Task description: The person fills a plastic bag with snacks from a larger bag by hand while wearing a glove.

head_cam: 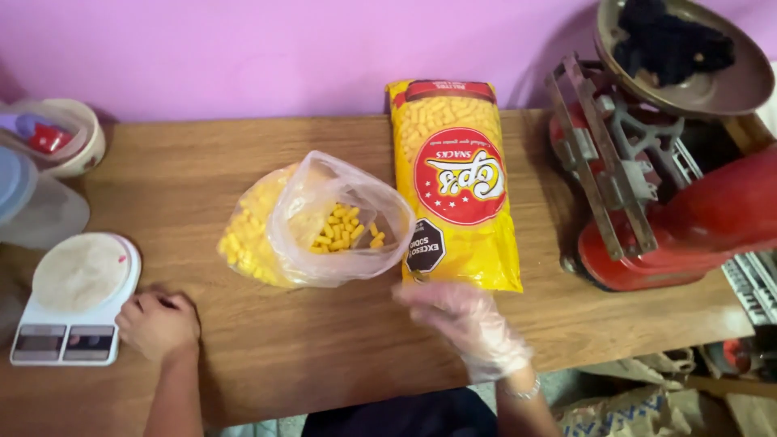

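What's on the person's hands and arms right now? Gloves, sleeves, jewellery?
The right hand wears a thin, clear disposable glove, loose and crinkled, with a silvery bracelet at the wrist. The left hand is ungloved. Both forearms are sleeveless as far as the view shows.

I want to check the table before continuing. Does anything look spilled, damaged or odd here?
Nothing is spilled. The clear bag lies on its side with its mouth open, puffs still inside. Only the right hand wears a glove; the left hand is bare.
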